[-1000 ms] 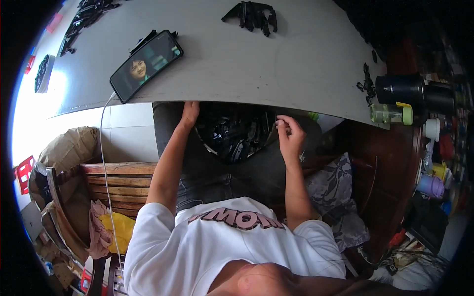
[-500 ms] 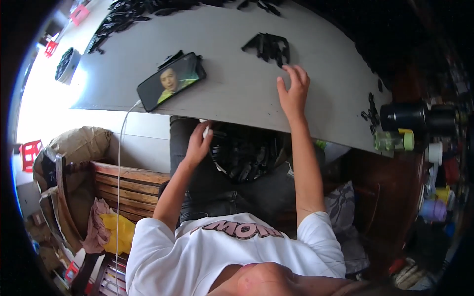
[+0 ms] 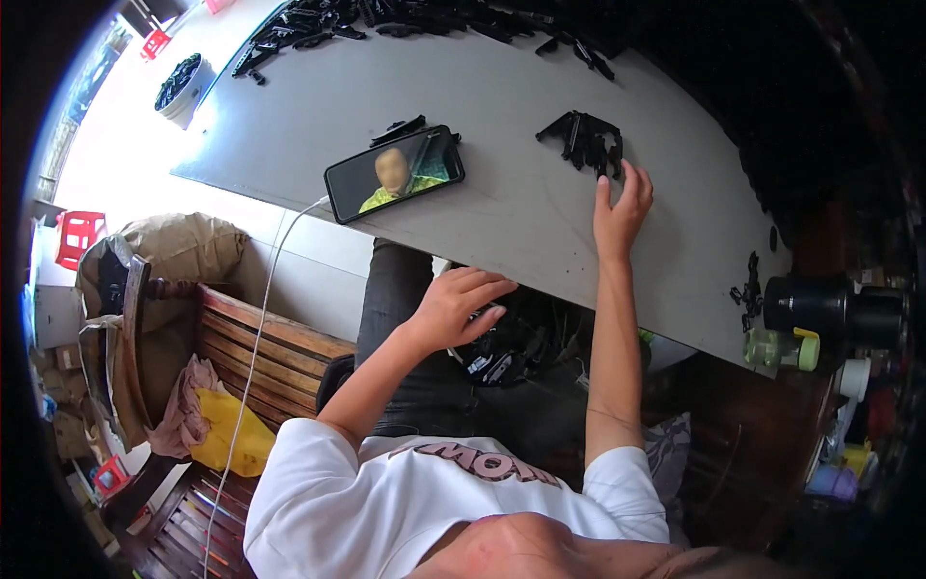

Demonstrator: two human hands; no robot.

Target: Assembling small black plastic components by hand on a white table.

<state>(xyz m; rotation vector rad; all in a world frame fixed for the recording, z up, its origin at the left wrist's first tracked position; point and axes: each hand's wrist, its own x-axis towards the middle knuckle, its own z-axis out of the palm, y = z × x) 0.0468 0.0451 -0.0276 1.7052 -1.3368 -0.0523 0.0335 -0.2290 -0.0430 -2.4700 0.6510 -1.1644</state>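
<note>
While the person sits at the grey desk point(image 3: 289, 125), a lot of things lie around. Far on the left a red stool point(image 3: 75, 236) stands on the bright floor, next to a brown sack point(image 3: 178, 251). A wooden bench point(image 3: 260, 352) holds a pink cloth point(image 3: 181, 420) and a yellow bag point(image 3: 231, 436). A white cable point(image 3: 253, 367) runs up to a phone point(image 3: 394, 174) that lies flat on the desk with its screen lit. A white tub point(image 3: 181, 89) of black parts stands at the far corner.

The left hand point(image 3: 458, 307) is open, fingers spread and loose, holding nothing. It hangs just below the desk edge, over a heap of black plastic parts point(image 3: 516, 349) in the person's lap — it looks to touch the top of the heap.

The right hand point(image 3: 622, 207) lies flat and open on the desk, fingers stretched out. Its fingertips point(image 3: 627, 172) are just beside a small pile of black clips point(image 3: 584, 140), almost touching — it grips nothing.

On the right edge stand a black can point(image 3: 830, 309) and a small green bottle point(image 3: 776, 349).
</note>
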